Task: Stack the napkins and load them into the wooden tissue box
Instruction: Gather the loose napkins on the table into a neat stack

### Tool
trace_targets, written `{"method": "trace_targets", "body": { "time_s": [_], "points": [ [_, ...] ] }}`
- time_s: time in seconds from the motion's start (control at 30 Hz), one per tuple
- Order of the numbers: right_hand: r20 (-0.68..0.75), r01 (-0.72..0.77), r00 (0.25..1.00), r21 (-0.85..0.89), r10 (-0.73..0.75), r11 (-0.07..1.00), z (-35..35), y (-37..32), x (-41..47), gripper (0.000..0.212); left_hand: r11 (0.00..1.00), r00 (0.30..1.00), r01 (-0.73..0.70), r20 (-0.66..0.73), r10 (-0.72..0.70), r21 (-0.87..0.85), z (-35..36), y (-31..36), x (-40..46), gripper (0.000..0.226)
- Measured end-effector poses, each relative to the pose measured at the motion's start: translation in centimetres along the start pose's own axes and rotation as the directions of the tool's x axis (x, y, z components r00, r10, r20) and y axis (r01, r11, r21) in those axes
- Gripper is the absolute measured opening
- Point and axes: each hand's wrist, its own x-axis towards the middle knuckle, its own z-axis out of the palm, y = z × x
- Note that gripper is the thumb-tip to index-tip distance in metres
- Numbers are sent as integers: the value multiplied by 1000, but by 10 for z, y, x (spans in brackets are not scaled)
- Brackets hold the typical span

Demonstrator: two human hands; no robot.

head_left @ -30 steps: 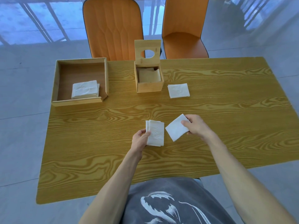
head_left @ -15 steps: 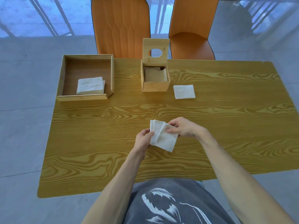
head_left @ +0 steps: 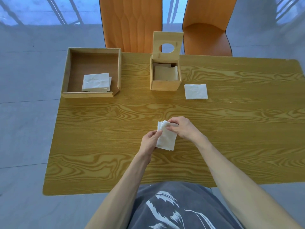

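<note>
Midway through stacking, a person squares a small napkin stack point(head_left: 166, 138) just below the frame's centre, over the tabletop point(head_left: 99, 138). The left hand point(head_left: 149, 142) closes on the stack's left edge, thumb on top; the right hand point(head_left: 181, 128) curls over its upper corner, fingertips pinching the fanned sheets. Aligning those corners before lifting looks key. The wooden tissue box point(head_left: 165, 76) stands lid-up at upper centre, one napkin point(head_left: 195, 91) just right of it, more in the tray point(head_left: 92, 95) at upper left.
</note>
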Motion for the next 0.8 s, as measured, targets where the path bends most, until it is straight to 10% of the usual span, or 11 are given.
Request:
{"method": "trace_targets", "body": {
  "time_s": [0.4, 0.8],
  "points": [
    [-415, -7, 897, -354, -150, 935, -38, 18, 28, 43, 995, 996, -56, -66, 61, 77, 10, 2, 0, 35],
    [-255, -106, 967, -427, -8, 898, -51, 23, 37, 65, 997, 996, -50, -77, 54, 59, 8, 3, -4, 36]
  ]
}}
